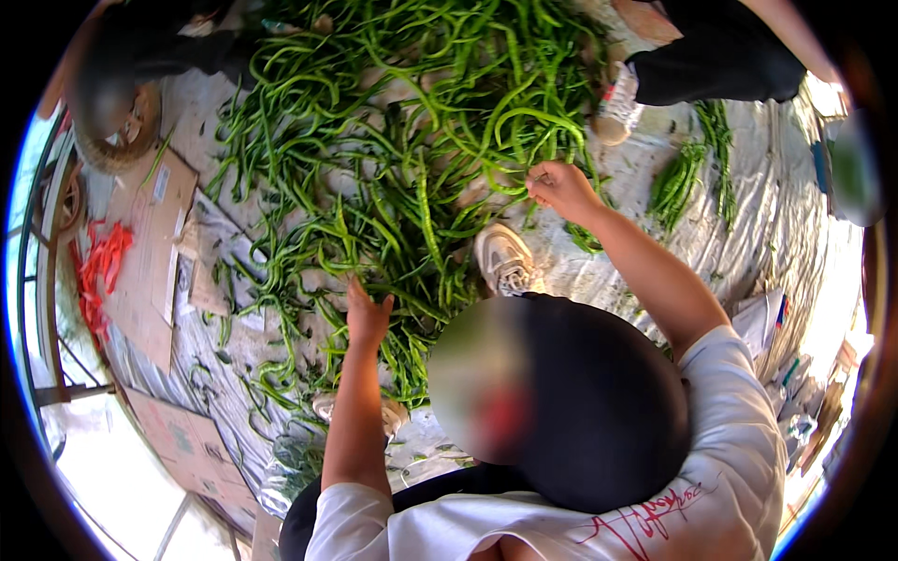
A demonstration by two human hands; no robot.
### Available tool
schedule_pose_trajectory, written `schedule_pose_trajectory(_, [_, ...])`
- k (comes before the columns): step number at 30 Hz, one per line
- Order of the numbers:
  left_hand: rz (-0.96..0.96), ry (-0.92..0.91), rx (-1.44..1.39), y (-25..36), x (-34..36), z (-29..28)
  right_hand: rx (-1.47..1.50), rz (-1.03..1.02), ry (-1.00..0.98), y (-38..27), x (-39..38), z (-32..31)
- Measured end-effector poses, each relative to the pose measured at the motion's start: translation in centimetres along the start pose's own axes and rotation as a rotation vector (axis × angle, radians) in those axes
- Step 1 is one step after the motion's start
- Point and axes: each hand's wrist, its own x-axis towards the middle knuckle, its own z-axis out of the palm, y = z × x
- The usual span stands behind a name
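Closest to my camera bulks a rounded black shape [603, 402], blurred along its left side; I can't make out exactly what it is. Just below it I see the wearer's white shirt [730, 430] with red lettering, and both bare forearms reaching away from me.

The left hand [367, 318] is loosely spread, its thumb standing apart from the fingers, and it reaches into the lower part of a broad heap of long green peppers [426, 206]. The fingertips are in among the peppers, but I can't make out a firm grip on any one. The right hand [566, 192] is higher and farther right, at the heap's right edge. Its fingers curl in toward the thumb, and a pale green pepper runs up to the fingertips; from here I can't judge whether they are pinching it.

The heap fills the space between the hands and spreads well beyond them. Below the right hand sits a pale shoe [505, 257]. To that hand's right, two slim bunches of peppers [678, 182] lie on a silvery floor sheet [781, 201]; above it is a co-worker's shoe [617, 107]. Well left of the left hand I have flattened cardboard [140, 257] and red strips [101, 266].
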Motion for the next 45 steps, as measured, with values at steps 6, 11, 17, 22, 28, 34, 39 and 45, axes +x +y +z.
schedule_pose_trajectory(6, [-0.117,0.264,-0.121,-3.1,-0.6,0.3,-0.541,-0.155,-0.069,-9.0,3.8,3.4])
schedule_pose_trajectory(11, [0.19,0.528,-0.115,0.3,-0.6,-0.6,-1.397,-0.63,0.159,-2.2,10.8,0.4])
schedule_pose_trajectory(17, [0.444,0.374,-0.596,8.3,-0.9,-3.1,-1.121,-1.032,0.15,-7.4,5.9,3.0])
schedule_pose_trajectory(22, [0.662,0.084,-0.845,18.2,-2.4,-5.8,-0.597,-1.263,-0.008,-12.1,-0.7,6.6])
schedule_pose_trajectory(28, [0.358,0.18,-1.457,16.1,0.9,-5.8,-0.653,-1.067,-0.005,-10.3,1.4,7.4])
schedule_pose_trajectory(34, [-0.069,0.705,-1.88,8.0,4.8,-9.7,-0.828,-0.041,0.694,-3.1,16.5,-2.0])
schedule_pose_trajectory(39, [-0.032,0.412,-1.677,8.2,4.7,-10.7,-0.248,0.062,0.128,-3.7,16.7,-2.9])
schedule_pose_trajectory(45, [-0.049,0.019,-1.793,12.6,3.4,-9.5,0.872,-0.153,-0.337,-9.8,7.2,-2.4])
